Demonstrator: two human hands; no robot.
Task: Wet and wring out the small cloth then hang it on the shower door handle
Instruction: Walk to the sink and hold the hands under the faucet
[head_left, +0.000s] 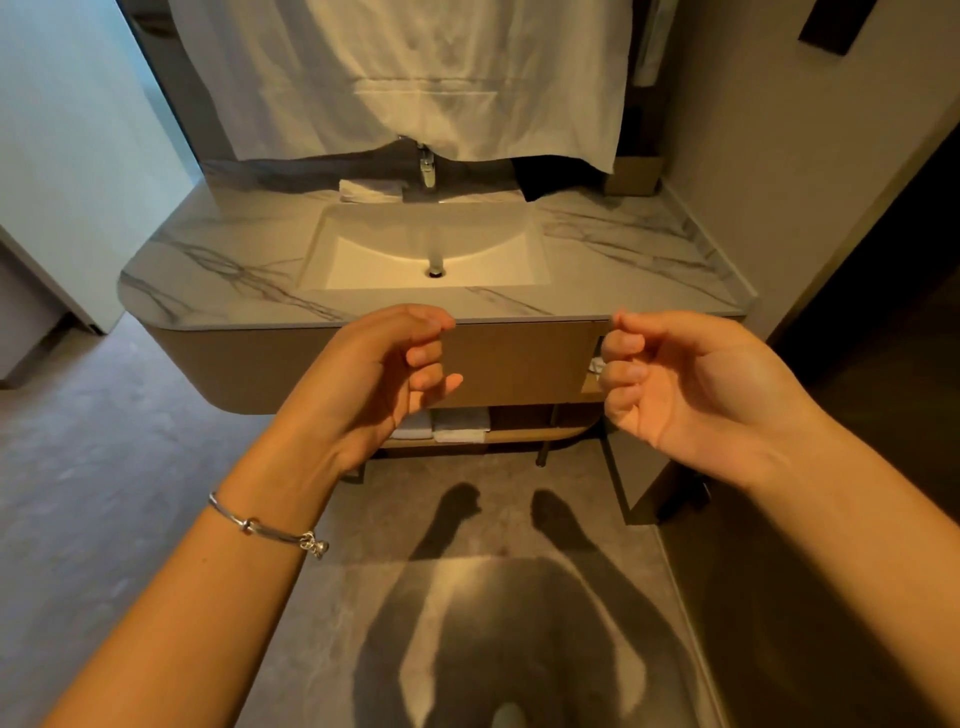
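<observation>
A small folded white cloth (370, 190) lies on the marble counter behind the sink (363, 260), just left of the chrome faucet (427, 169). No water runs from the faucet. My left hand (384, 374) and my right hand (685, 384) are raised side by side in front of the vanity's front edge, well short of the cloth. Each hand has its fingers curled in and its thumb against the index finger, with nothing in it. A silver bracelet (270, 527) sits on my left wrist. No shower door handle is in view.
A large white towel (415, 78) hangs over the mirror above the faucet. A black item (556, 179) and a brown box (634, 176) sit at the counter's back right. Folded white towels (460, 426) rest on the shelf under the vanity. Walls close in on both sides.
</observation>
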